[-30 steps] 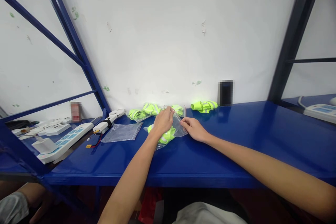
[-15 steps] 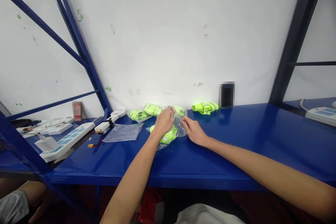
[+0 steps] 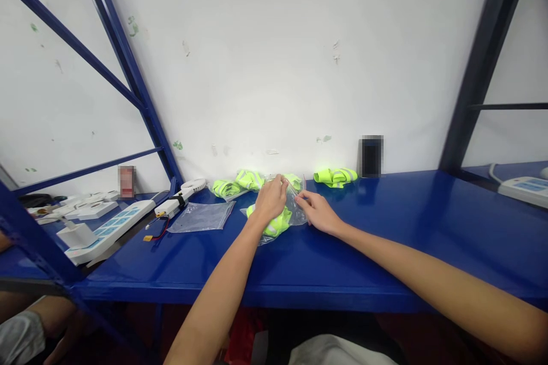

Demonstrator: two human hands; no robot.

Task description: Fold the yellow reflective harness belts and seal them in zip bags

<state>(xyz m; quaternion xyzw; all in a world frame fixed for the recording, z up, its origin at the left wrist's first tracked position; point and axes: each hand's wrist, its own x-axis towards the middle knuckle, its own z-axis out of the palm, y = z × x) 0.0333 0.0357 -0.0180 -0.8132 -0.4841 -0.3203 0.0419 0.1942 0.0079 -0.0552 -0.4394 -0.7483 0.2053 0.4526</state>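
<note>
A clear plastic bag [image 3: 299,215] lies on the blue table with a folded neon-yellow reflective vest [image 3: 280,223] inside it. My left hand [image 3: 270,198] is closed on the bag's upper edge, its wrist across the vest. At the bag's right edge, my right hand [image 3: 315,211] pinches the plastic between thumb and fingers. Beyond my hands, bagged yellow vests [image 3: 226,188] lie by the wall, one partly hidden behind my left hand. A rolled yellow vest [image 3: 335,177] rests farther right, apart from both hands.
Left of my hands lies a flat clear zip bag [image 3: 201,217], beside a small white fan [image 3: 194,185] and a battery pack with wires [image 3: 169,205]. A power strip [image 3: 113,231] is at far left. A dark pixelated object [image 3: 371,157] leans on the wall. Another person's leg [image 3: 21,331] shows lower left.
Both hands have shifted very slightly rightward along with the bag, keeping their grip on the plastic. The other things stay in place.
</note>
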